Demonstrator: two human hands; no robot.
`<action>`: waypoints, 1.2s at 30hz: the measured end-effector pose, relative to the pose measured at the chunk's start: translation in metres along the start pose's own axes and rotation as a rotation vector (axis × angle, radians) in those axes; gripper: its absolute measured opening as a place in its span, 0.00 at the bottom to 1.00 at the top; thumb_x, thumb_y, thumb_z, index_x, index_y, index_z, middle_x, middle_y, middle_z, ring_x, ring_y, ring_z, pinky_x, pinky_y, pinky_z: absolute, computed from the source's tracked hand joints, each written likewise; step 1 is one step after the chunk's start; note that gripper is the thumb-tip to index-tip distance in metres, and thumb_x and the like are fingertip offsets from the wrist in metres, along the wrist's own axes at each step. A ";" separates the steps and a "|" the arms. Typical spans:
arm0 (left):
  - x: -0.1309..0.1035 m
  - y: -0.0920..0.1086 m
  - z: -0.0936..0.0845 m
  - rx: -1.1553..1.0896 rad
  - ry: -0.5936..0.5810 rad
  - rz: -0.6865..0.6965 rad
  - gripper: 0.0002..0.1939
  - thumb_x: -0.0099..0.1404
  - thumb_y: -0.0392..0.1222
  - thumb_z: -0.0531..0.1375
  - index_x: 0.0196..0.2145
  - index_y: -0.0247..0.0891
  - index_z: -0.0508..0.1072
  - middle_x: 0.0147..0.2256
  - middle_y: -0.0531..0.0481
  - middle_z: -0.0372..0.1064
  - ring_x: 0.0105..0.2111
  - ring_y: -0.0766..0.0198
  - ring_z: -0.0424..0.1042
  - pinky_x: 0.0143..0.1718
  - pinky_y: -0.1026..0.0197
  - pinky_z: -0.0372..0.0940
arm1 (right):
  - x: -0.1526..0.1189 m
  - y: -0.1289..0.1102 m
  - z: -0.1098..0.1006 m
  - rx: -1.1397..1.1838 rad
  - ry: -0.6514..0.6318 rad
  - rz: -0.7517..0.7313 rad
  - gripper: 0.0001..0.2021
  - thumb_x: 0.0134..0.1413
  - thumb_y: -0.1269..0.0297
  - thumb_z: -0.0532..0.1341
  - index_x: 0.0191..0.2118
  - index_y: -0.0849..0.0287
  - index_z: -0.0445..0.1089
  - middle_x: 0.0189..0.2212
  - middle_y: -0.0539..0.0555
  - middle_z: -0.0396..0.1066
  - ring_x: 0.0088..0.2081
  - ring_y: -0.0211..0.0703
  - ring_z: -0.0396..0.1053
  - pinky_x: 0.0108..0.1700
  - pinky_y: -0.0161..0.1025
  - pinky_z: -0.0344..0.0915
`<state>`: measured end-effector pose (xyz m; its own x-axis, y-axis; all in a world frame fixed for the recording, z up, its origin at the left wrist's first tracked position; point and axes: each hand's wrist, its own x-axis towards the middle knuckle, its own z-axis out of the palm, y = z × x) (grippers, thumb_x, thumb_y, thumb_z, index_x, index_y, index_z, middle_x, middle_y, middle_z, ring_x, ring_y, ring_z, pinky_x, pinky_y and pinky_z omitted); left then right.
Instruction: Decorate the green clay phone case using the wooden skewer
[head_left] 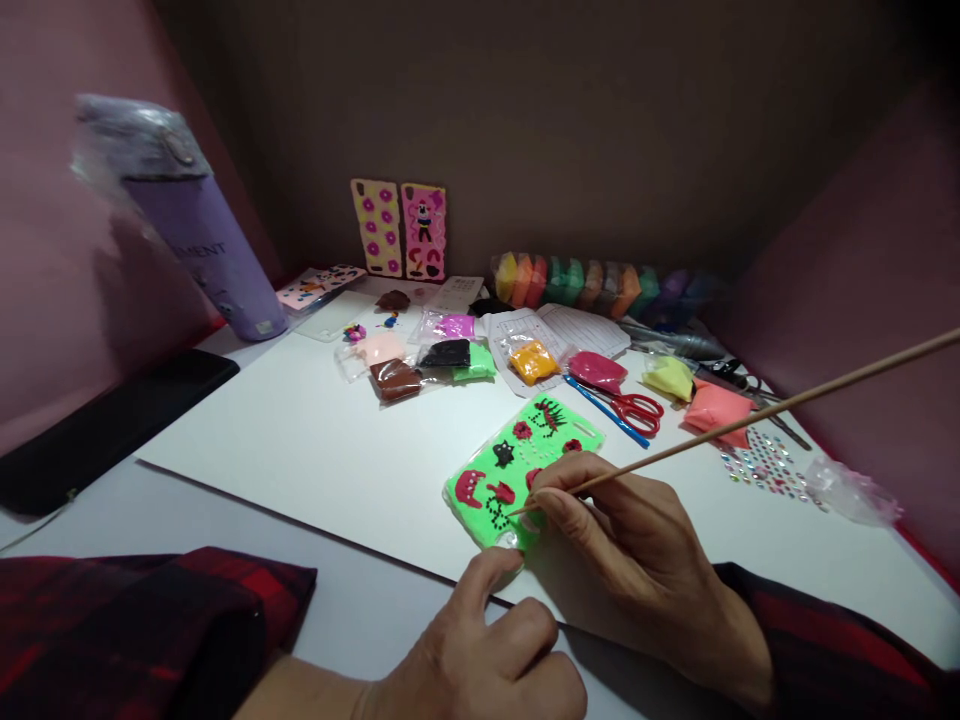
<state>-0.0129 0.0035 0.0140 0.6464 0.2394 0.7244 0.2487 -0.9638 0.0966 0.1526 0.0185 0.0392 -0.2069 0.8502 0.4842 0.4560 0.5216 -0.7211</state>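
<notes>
A bright green phone case (480, 465) lies flat at a slant near the board's front edge. Red and black figures and rows of tiny dots decorate it. My right hand (645, 550) is closed around a long wooden skewer (720, 432). Its tip meets the case, or hovers just above it, beside a pattern of black dots. My left hand (480, 650) has its index fingertip at the case's near corner, by a clear shiny spot. The other fingers of that hand are loosely bent, and its thumb is hidden.
Behind the case are clay packets (397, 378), red scissors (636, 412), a blue stick (607, 410) and papers (517, 330). Rhinestones (772, 468) lie right. A purple bottle (225, 250) and black case (112, 425) stand left. Two decorated cases (424, 230) lean on the back wall.
</notes>
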 end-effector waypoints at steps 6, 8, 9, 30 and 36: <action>0.000 0.000 0.000 -0.018 -0.025 -0.002 0.24 0.69 0.28 0.41 0.18 0.35 0.62 0.16 0.57 0.58 0.22 0.70 0.58 0.50 0.53 0.57 | 0.000 0.000 0.000 -0.023 -0.018 -0.016 0.04 0.60 0.70 0.55 0.37 0.58 0.67 0.27 0.48 0.68 0.27 0.34 0.65 0.31 0.33 0.62; 0.000 -0.001 0.000 -0.020 -0.033 -0.005 0.24 0.70 0.28 0.41 0.18 0.35 0.62 0.16 0.57 0.58 0.22 0.70 0.58 0.49 0.53 0.57 | 0.000 0.001 0.001 -0.014 -0.027 -0.008 0.04 0.60 0.70 0.55 0.36 0.58 0.67 0.27 0.48 0.68 0.27 0.34 0.65 0.31 0.33 0.62; 0.000 -0.001 0.000 -0.020 -0.033 -0.008 0.24 0.70 0.29 0.40 0.18 0.35 0.62 0.16 0.57 0.58 0.22 0.70 0.58 0.49 0.53 0.57 | 0.000 0.001 0.001 -0.009 -0.024 -0.006 0.04 0.60 0.70 0.55 0.36 0.58 0.67 0.27 0.48 0.68 0.27 0.34 0.65 0.30 0.33 0.62; 0.002 -0.006 -0.010 -0.033 -0.070 -0.048 0.21 0.70 0.31 0.42 0.22 0.35 0.65 0.19 0.54 0.61 0.23 0.69 0.61 0.38 0.60 0.62 | -0.011 -0.019 0.000 0.326 0.237 -0.149 0.09 0.63 0.65 0.50 0.35 0.58 0.67 0.26 0.53 0.68 0.30 0.41 0.67 0.29 0.38 0.62; 0.014 -0.015 -0.022 0.033 -0.067 -0.047 0.13 0.65 0.30 0.50 0.25 0.36 0.67 0.21 0.52 0.64 0.23 0.65 0.60 0.26 0.60 0.53 | -0.008 -0.019 0.001 0.389 0.284 -0.099 0.12 0.64 0.63 0.49 0.32 0.58 0.65 0.26 0.52 0.67 0.29 0.39 0.66 0.30 0.38 0.60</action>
<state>-0.0238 0.0186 0.0374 0.6801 0.2929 0.6721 0.3026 -0.9471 0.1065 0.1440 0.0019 0.0488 0.0364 0.7701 0.6369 0.0783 0.6332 -0.7701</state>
